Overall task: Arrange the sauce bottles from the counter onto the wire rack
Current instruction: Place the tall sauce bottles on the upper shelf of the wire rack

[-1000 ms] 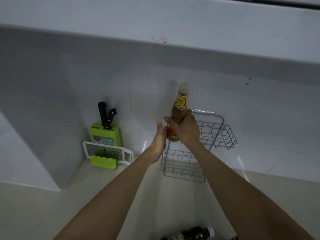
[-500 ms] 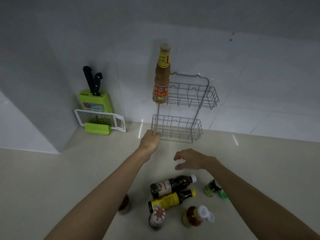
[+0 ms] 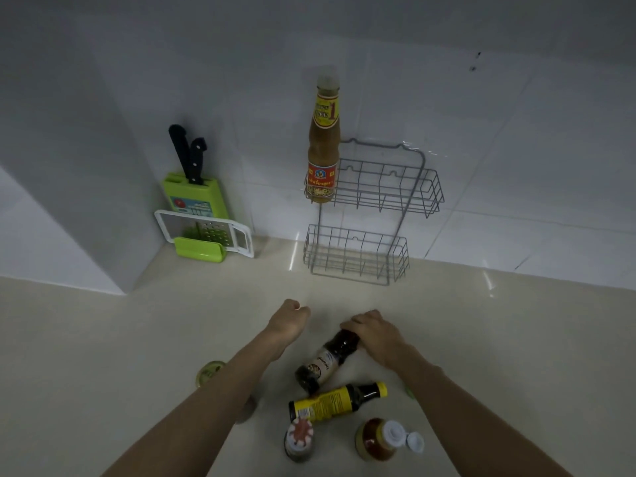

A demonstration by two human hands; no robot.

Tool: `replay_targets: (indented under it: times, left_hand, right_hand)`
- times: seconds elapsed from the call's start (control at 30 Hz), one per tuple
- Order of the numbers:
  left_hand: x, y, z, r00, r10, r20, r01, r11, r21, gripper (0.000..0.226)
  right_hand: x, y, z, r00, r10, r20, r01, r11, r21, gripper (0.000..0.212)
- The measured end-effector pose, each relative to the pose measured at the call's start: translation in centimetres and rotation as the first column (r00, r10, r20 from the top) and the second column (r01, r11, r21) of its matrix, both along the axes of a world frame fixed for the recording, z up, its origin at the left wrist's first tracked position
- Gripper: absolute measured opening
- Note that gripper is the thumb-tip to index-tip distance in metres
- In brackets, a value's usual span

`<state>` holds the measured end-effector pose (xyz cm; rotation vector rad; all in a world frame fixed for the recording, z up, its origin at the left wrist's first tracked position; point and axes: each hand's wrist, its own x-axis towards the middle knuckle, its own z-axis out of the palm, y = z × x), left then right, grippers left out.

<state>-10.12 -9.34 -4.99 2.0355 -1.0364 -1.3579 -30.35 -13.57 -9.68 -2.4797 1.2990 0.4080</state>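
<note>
A two-tier wire rack (image 3: 418,191) hangs on the tiled wall. A tall tan sauce bottle (image 3: 322,149) stands upright at the left end of its upper basket. On the counter, my right hand (image 3: 377,335) is closed over the neck end of a dark sauce bottle (image 3: 321,363) that lies on its side. My left hand (image 3: 288,321) is loosely curled just left of it, holding nothing. Nearer me lie a yellow-labelled bottle (image 3: 335,401), a red-capped bottle (image 3: 298,442) and an orange bottle with an open white flip cap (image 3: 382,438).
A green knife block with two black-handled knives (image 3: 192,187) and a white grater (image 3: 203,232) stand in the back left corner. A small green-topped jar (image 3: 208,371) sits beside my left forearm. The rack's lower basket (image 3: 354,256) holds nothing.
My right hand has come down from the rack and closed on the dark bottle, which has swung round on the counter. My left hand let go of the lower basket and drew back.
</note>
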Motion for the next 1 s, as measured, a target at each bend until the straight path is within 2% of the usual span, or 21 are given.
replay_targets:
  times: [0.07,0.1,0.13,0.17,0.2,0.23,0.27,0.3,0.37,0.5,0.57,0.6,0.63,0.7,0.73,0.77,0.83,0.93,1.0]
  left_hand:
    - [0.1,-0.2,-0.2,1.0,0.013,-0.001,-0.013,1.0,0.013,0.053]
    - [0.2,-0.3,-0.3,1.0,0.02,-0.002,-0.02,1.0,0.018,0.052]
    - [0.3,-0.3,-0.3,1.0,0.026,-0.002,-0.026,0.999,0.022,0.052]
    - [0.4,-0.5,-0.4,0.999,0.033,-0.002,-0.032,0.999,0.025,0.051]
    - [0.6,-0.6,-0.5,0.999,0.038,-0.001,-0.037,0.999,0.029,0.051]
    - [0.7,-0.7,-0.6,0.999,0.041,0.0,-0.041,0.999,0.034,0.05]
    - [0.8,-0.9,-0.6,0.999,0.044,-0.001,-0.043,0.998,0.039,0.05]
    - [0.9,-1.0,-0.7,0.999,0.046,-0.003,-0.046,0.998,0.042,0.051]
    - [1.0,-1.4,-0.6,0.999,0.047,-0.013,-0.046,0.998,0.041,0.052]
    - [0.9,-2.4,-0.1,0.999,0.04,-0.023,-0.04,0.999,0.03,0.053]
    - [0.8,-2.9,0.4,0.999,0.04,-0.026,-0.04,0.999,0.015,0.053]
    - [0.8,-3.1,0.7,0.999,0.043,-0.031,-0.043,0.999,0.004,0.053]
    - [0.7,-3.4,1.1,0.998,0.051,-0.04,-0.051,0.999,-0.01,0.052]
    - [0.6,-4.1,2.0,0.994,0.082,-0.073,-0.086,0.995,-0.06,0.051]
    - [0.6,-4.6,2.6,0.989,0.106,-0.099,-0.115,0.989,-0.094,0.05]
    - [0.7,-5.3,3.3,0.983,0.128,-0.128,-0.145,0.98,-0.136,0.049]
    - [0.8,-6.7,5.2,0.971,0.147,-0.19,-0.189,0.954,-0.231,0.051]
    - [1.1,-8.8,8.8,0.949,0.092,-0.301,-0.212,0.894,-0.395,0.06]
    - [1.2,-10.1,11.1,0.932,0.064,-0.356,-0.24,0.847,-0.475,0.061]
  right_hand:
    - [0.3,-0.1,-0.5,0.964,-0.199,0.178,0.187,0.979,0.08,0.057]
    - [0.6,-0.1,-0.6,0.892,-0.357,0.276,0.343,0.934,0.099,0.057]
    - [1.0,-0.2,-0.7,0.76,-0.538,0.364,0.527,0.839,0.138,0.055]
    - [1.4,-0.4,-0.5,0.566,-0.717,0.407,0.691,0.682,0.241,0.055]
    - [1.9,-0.6,-0.1,0.338,-0.863,0.376,0.768,0.484,0.419,0.058]
    - [2.4,-0.8,0.2,0.143,-0.954,0.263,0.741,0.279,0.611,0.063]
    - [2.8,-0.9,0.3,0.078,-0.988,0.132,0.677,0.15,0.721,0.066]
    - [3.1,-0.8,0.3,0.105,-0.994,0.041,0.636,0.099,0.765,0.064]
    - [3.5,-0.6,-0.3,0.139,-0.99,0.025,0.608,0.105,0.787,0.054]
    - [3.7,-0.6,-1.2,0.005,-0.995,0.104,0.503,0.093,0.859,0.034]
    - [3.8,-0.9,-0.5,0.021,-0.98,0.199,0.529,0.18,0.829,0.035]
    - [3.9,-1.2,0.2,0.072,-0.954,0.292,0.584,0.278,0.763,0.038]
    - [4.0,-1.6,1.3,0.162,-0.907,0.389,0.645,0.396,0.653,0.042]
    - [4.0,-2.5,4.4,0.384,-0.745,0.545,0.7,0.62,0.355,0.047]
    - [4.0,-3.0,6.3,0.458,-0.652,0.605,0.689,0.69,0.222,0.047]
    - [3.8,-3.6,8.4,0.486,-0.573,0.66,0.677,0.724,0.131,0.047]
    - [3.3,-4.9,12.8,0.427,-0.46,0.778,0.679,0.731,0.06,0.044]
    - [2.8,-7.2,19.7,0.254,-0.254,0.933,0.706,0.708,0.001,0.039]
    - [3.0,-8.9,23.6,0.15,-0.133,0.98,0.726,0.687,-0.018,0.04]
